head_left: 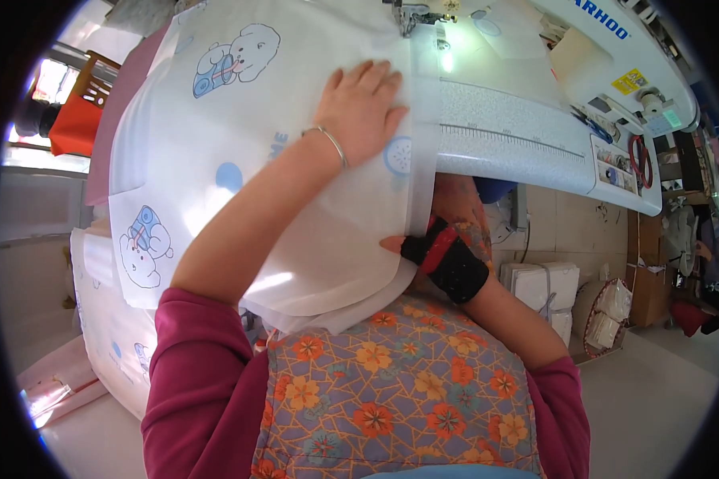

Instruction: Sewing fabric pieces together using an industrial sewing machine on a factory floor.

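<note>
A large white, semi-translucent printed sheet (319, 215), with blue bear and round fruit drawings, covers the table and hangs over its front edge. My left hand (363, 108) lies flat on it with fingers extended, just short of the sewing machine's presser foot (407, 20). Lower down, my right hand (447, 255), in a black and red wrist support, grips the sheet's right edge. Its thumb is on top; the other fingers are hidden beneath. The sheet's right border runs in a straight doubled strip toward the presser foot.
The sewing machine's white body (615, 60) stands at the upper right, its lamp lit. A ruler scale (511, 137) runs along the table's front. Red-handled scissors (641, 160) lie beside a small parts tray (615, 168). Wrapped white bundles (539, 287) sit on the floor.
</note>
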Demonstrator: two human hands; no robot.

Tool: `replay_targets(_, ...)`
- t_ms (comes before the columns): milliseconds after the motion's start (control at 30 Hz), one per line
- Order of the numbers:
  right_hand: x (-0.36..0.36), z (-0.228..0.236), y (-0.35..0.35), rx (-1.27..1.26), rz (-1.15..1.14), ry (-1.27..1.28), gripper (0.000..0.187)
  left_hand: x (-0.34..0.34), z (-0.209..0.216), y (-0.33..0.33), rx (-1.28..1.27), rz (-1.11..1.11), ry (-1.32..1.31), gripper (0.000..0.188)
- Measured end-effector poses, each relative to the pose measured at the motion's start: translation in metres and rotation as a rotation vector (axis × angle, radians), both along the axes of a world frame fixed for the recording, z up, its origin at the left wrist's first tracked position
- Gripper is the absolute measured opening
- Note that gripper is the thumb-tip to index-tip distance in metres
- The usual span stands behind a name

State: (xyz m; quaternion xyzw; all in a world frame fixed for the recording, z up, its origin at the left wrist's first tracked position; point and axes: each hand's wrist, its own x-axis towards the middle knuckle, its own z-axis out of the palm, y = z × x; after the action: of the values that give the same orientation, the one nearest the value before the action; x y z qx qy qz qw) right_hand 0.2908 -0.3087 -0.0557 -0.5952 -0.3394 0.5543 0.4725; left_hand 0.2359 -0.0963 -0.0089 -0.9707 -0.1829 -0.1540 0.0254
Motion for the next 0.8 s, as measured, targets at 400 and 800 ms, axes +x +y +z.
replay_targets(400, 0.018, 0.001, 0.018, 0.075, -0.009, -0.008, 0.042, 0.016, 0.010, -0.006, -0.098, -0.008, 0.021, 0.049)
replay_targets(800, 0.025, 0.050, 0.034, 0.078, -0.112, -0.039, 0.060, 0.024, 0.006, 0.014, -0.131, -0.035, 0.003, 0.051)
